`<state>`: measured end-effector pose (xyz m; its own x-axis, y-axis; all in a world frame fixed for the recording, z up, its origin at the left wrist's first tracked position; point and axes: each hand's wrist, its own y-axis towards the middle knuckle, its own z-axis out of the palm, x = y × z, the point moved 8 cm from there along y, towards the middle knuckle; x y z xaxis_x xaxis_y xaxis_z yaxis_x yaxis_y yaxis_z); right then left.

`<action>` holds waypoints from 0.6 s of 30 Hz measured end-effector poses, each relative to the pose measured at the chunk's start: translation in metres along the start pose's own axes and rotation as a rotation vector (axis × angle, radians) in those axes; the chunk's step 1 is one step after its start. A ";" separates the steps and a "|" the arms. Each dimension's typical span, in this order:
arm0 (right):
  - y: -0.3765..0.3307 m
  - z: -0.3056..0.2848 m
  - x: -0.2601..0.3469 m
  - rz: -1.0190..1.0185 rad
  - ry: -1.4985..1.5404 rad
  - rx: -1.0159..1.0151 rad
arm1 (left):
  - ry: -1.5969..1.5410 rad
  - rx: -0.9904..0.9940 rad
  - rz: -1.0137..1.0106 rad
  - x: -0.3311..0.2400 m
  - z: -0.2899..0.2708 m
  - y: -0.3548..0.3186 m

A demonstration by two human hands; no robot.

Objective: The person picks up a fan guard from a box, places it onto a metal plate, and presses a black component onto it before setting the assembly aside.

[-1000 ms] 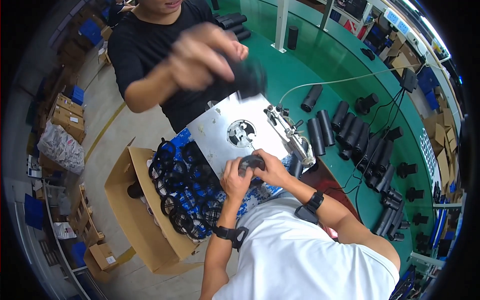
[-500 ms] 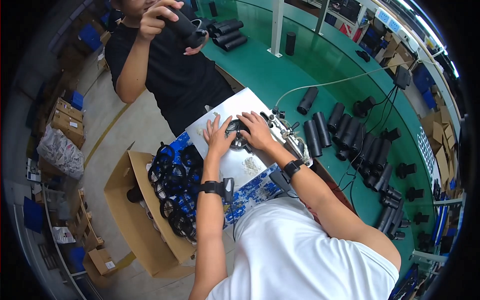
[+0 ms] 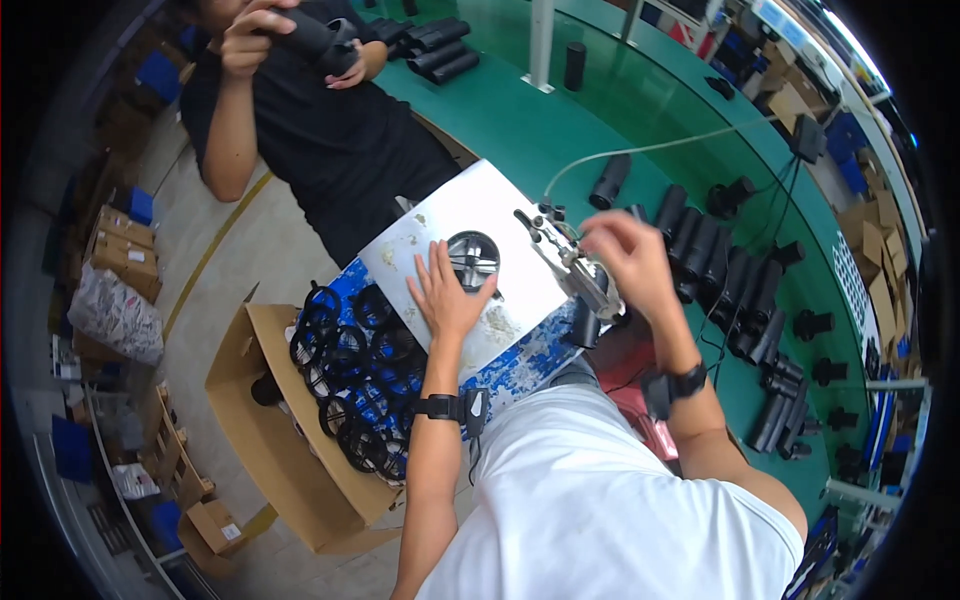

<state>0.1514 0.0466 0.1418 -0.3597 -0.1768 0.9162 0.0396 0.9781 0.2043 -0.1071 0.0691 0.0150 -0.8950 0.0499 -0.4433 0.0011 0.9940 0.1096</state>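
A round black ring with spokes [image 3: 473,262] lies on the white board [image 3: 400,262]. My left hand [image 3: 446,298] rests flat beside it, fingers spread, the thumb at the ring's near edge. My right hand [image 3: 632,262] is raised off the board at the right, over the metal clamp fixture [image 3: 578,268]. Its fingers are bent and smeared by motion, so whether they hold anything cannot be made out. A short black cylinder [image 3: 585,326] sits at the fixture's near end.
Several black spoked rings [image 3: 345,355] are heaped on the blue-spotted surface at left, beside an open cardboard box [image 3: 270,455]. Many black tubes [image 3: 740,290] stand and lie on the green table [image 3: 520,130]. Across from me, a person [image 3: 310,140] holds a black tube [image 3: 308,40].
My right hand has left the ring and moved right, over the metal fixture. The left hand has shifted slightly, staying beside the ring. The view has shifted a little.
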 end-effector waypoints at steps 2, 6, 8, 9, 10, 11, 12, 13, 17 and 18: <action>0.024 -0.030 -0.051 0.128 0.041 -0.007 | 0.026 -0.023 0.006 0.002 -0.001 0.002; 0.038 -0.005 -0.190 0.061 -0.563 0.382 | 0.038 -0.006 0.011 -0.007 0.002 0.008; 0.030 0.010 -0.196 -0.056 -0.609 0.493 | 0.033 -0.012 0.020 -0.004 0.002 0.006; 0.029 0.014 -0.187 -0.011 -0.719 0.523 | 0.033 -0.007 -0.002 0.003 0.002 0.003; 0.029 0.018 -0.176 0.032 -0.828 0.553 | 0.033 -0.003 -0.026 0.010 0.002 0.001; 0.036 0.011 -0.175 0.039 -0.835 0.530 | 0.047 0.000 -0.005 0.003 0.001 0.002; 0.044 0.010 -0.184 0.100 -0.822 0.598 | 0.045 -0.001 0.016 -0.001 0.001 0.001; 0.047 0.009 -0.191 0.160 -0.805 0.666 | 0.039 -0.019 0.045 -0.005 0.001 0.000; 0.102 0.013 -0.086 -0.074 -0.725 0.391 | -0.042 -0.194 0.284 0.000 -0.003 -0.005; 0.102 0.016 -0.042 -0.222 -0.579 0.253 | -0.076 -0.245 0.407 -0.022 -0.012 -0.008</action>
<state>0.1556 0.1556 0.1186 -0.7793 -0.3583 0.5141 -0.2877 0.9334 0.2144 -0.0932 0.0587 0.0347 -0.8084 0.4465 -0.3836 0.2316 0.8403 0.4902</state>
